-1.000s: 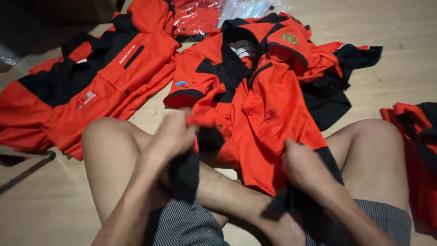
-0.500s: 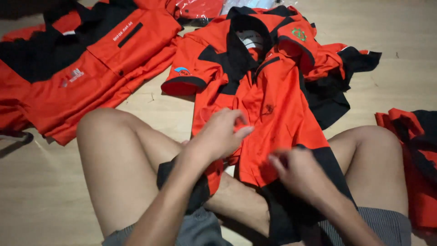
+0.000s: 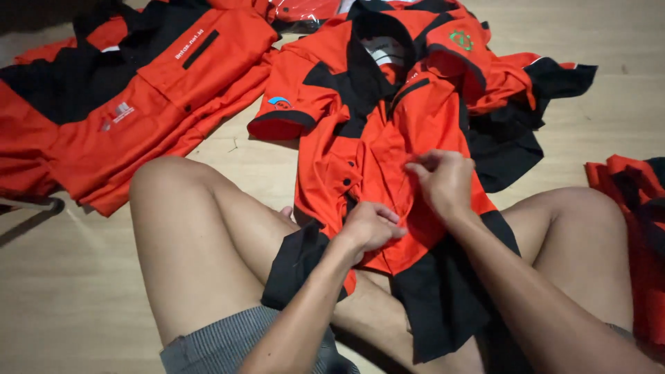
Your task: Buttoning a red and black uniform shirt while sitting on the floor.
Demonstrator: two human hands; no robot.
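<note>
An orange shirt with black collar, cuffs and hem (image 3: pixel 388 118) lies front up on the wooden floor, its lower part draped over my crossed legs. My left hand (image 3: pixel 370 225) pinches the button placket near the hem. My right hand (image 3: pixel 443 180) grips the orange cloth a little higher on the placket, fingers curled. Small dark buttons run down the shirt's left front edge. A green badge sits on the chest near the collar.
A second orange and black shirt (image 3: pixel 131 97) lies spread at the left. More such garments are piled behind the first shirt (image 3: pixel 526 90), and a folded stack (image 3: pixel 634 208) sits at the right edge. My bare knees flank the shirt on the wooden floor (image 3: pixel 69 291).
Both hands have moved up from the black hem onto the orange placket in the middle of the shirt. The view has shifted slightly downward and closer.
</note>
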